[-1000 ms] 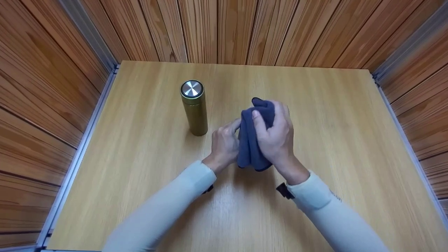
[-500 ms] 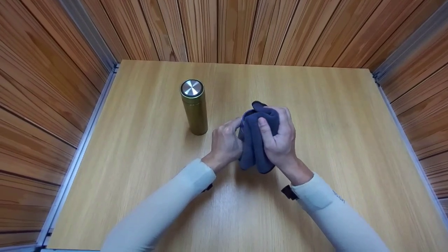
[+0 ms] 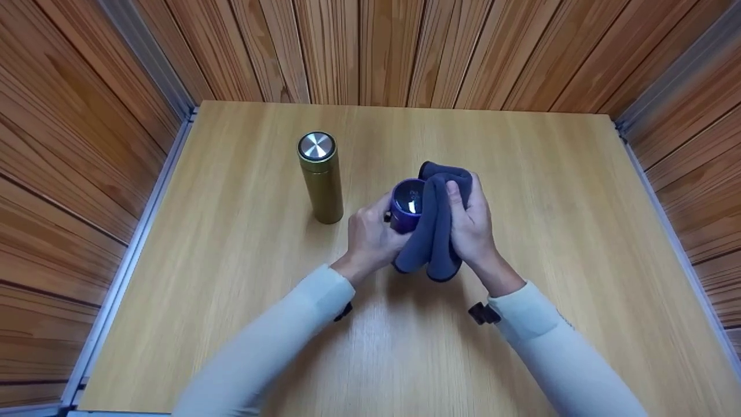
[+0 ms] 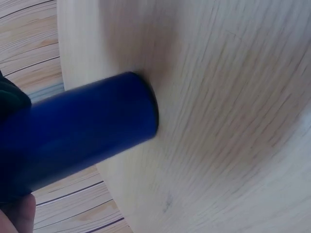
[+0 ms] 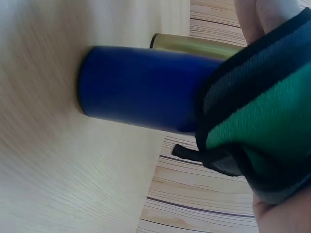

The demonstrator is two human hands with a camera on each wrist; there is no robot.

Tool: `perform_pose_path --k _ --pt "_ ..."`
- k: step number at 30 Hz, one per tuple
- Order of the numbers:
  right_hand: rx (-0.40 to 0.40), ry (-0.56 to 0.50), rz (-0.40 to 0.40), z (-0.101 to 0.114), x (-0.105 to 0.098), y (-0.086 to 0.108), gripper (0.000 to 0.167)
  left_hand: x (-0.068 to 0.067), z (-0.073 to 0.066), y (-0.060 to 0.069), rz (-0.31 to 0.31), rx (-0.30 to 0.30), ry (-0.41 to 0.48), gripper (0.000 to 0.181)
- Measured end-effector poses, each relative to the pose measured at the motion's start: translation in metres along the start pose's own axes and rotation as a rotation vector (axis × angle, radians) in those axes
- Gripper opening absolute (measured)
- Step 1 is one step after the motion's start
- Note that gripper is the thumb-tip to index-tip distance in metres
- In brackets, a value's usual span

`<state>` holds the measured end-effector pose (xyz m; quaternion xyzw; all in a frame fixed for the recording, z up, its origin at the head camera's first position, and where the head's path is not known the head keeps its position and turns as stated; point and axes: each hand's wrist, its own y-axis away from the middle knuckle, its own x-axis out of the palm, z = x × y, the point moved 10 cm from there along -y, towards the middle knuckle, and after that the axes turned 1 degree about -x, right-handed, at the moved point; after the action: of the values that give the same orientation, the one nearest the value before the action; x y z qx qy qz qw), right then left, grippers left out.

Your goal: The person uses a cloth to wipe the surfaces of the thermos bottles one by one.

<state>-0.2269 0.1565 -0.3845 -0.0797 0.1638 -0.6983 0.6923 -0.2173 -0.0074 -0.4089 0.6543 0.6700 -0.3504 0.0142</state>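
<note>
My left hand grips a blue thermos bottle near its top. Its round dark lid shows a small lit display. In the left wrist view, the plain blue body runs down to a dark base at the tabletop. A folded dark grey cloth is held in my right hand, thumb on top, against the right side of the bottle. The right wrist view shows the cloth's green face with a black border, wrapped over the bottle's upper part. Most right fingers are hidden behind the cloth.
An olive-gold thermos bottle with a shiny metal lid stands upright to the left of my hands. The light wooden table is enclosed by wood-plank walls at the back and both sides.
The cloth has shifted right and opened away from the lid, which was covered before and now shows. My right hand moved slightly right with it. My left hand stays nearly in place.
</note>
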Motion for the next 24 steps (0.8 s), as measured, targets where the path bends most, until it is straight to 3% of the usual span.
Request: perform_pose_path --k 7,15,24 --pt "0.048 0.112 0.083 -0.007 0.009 -0.005 0.030 -0.010 0.008 0.000 0.006 -0.120 0.189 0.060" --pt "0.089 0.208 0.173 -0.017 0.013 -0.002 0.032 -0.024 0.008 -0.005 -0.056 -0.176 0.389 0.058" --pt "0.123 0.262 0.231 -0.032 0.004 0.008 0.034 -0.030 0.016 -0.004 -0.085 -0.308 0.523 0.059"
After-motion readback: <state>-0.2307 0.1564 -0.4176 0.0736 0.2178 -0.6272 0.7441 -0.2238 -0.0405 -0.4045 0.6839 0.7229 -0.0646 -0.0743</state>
